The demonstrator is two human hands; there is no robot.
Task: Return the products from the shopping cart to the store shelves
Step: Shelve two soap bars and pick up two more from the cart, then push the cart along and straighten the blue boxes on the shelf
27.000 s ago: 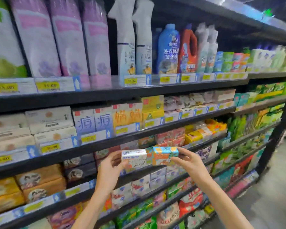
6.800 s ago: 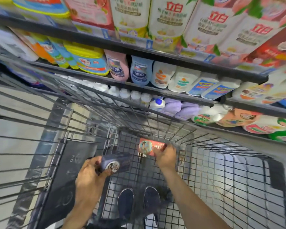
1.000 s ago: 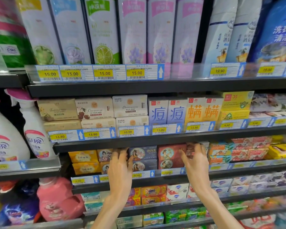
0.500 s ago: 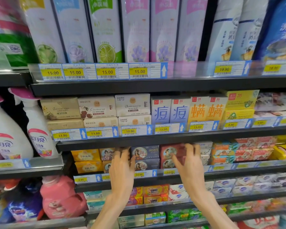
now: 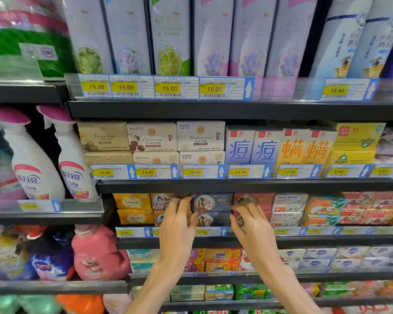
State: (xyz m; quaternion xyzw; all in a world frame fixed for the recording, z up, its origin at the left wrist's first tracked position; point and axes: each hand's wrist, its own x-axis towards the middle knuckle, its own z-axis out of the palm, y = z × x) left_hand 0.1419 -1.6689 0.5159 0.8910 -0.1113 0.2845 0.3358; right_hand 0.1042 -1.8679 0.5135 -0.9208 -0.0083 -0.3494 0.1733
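Two dark blue soap boxes (image 5: 212, 202) lie stacked on the third shelf (image 5: 327, 240), with red soap boxes (image 5: 260, 198) stacked just to their right. My left hand (image 5: 179, 219) is at the left edge of the blue stack, fingers spread and touching the boxes there. The bent fingertips of my right hand (image 5: 251, 226) press on the front of the red stack and hide part of it. Neither hand holds a box off the shelf. The shopping cart is out of view.
Goat Soap boxes (image 5: 289, 206) and orange boxes sit right of the red ones, yellow boxes (image 5: 133, 208) to the left. Above is a shelf of soap boxes (image 5: 200, 135) with price tags. White spray bottles (image 5: 73, 159) stand at the left.
Both hands have stayed at the soap shelf. My right hand has slid left and down onto the red boxes. My left hand has shifted right against the blue stack.
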